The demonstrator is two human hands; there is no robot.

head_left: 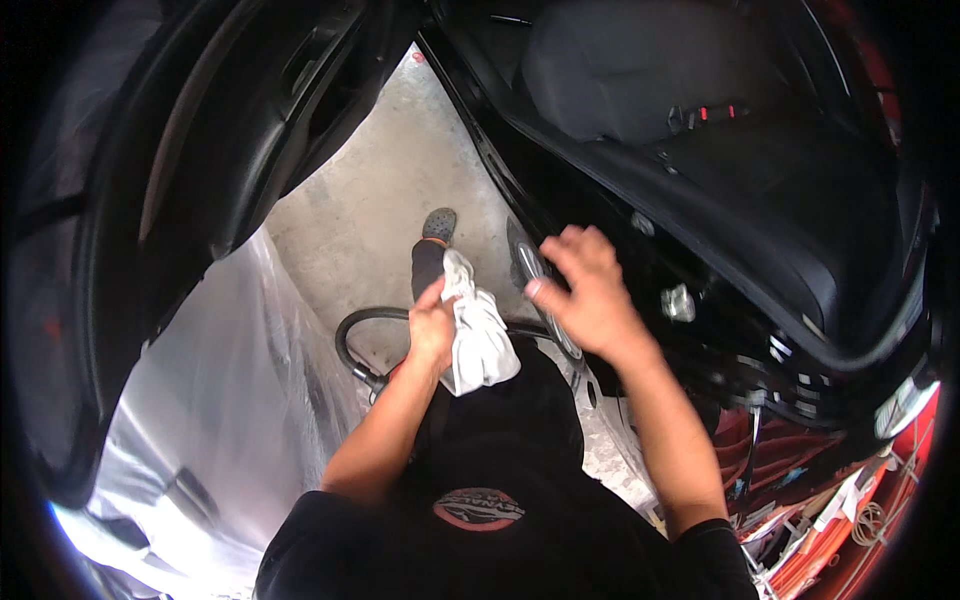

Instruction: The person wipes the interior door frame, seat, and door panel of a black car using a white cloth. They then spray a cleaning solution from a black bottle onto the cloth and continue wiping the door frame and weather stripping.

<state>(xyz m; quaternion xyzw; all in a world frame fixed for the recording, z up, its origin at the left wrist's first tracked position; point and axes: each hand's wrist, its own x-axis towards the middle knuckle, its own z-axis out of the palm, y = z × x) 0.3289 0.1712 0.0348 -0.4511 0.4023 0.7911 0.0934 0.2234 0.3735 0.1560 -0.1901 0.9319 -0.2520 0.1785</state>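
Note:
My left hand [430, 332] is closed around a bunched white cloth [482, 345], which hangs in front of my dark clothing. To its right, my right hand [588, 292] is raised with the thumb and fingers apart and nothing in it; it is slightly blurred. That hand is nearest to the black car body [575, 205] beside the open doorway. A shiny metal latch part [678, 303] shows on the body to the right of the hand. Beyond the sill lies a dark seat [640, 80] with a seat belt buckle [700, 115] on it.
An open black car door [215, 130] stands at the left, above a clear plastic sheet [230, 370]. A black hose [345, 330] curves over the concrete floor [350, 220] by my clog [439, 223]. Red and orange items [850, 530] crowd the lower right.

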